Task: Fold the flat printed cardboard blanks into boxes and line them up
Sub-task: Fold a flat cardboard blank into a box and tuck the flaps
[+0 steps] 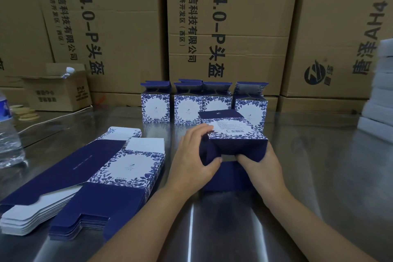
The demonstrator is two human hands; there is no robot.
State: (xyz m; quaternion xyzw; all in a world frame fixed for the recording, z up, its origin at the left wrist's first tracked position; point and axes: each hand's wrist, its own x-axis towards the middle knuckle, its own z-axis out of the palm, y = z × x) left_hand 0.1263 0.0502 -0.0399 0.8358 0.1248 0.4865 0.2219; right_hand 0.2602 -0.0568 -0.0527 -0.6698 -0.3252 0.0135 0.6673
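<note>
So the half-folded box [234, 132] is on its side in the middle of the tabletop [319, 166], open end toward the camera. Can't tell if it's resting on the metal or held just off it. It's right in front of the row of four finished boxes [156, 106] at the back. The left hand [194, 157] is wrapped round the box's left corner, thumb pushing a dark blue flap inward. The right hand [260, 164] has its fingers curled in on the flap at the other side, pinching it. The stack of flat blanks [119, 168] sits close by on the left.

Handling-wise, I'd guess it's thin printed card that weighs next to nothing. It's stiff across the panels and happy to bend at the scored lines. Probably dents if you squeeze mid-panel, and the finish looks a bit slick. Best to hold it by corners and edges and push each flap near its fold. The empty finished ones likely tip with a nudge.
</note>
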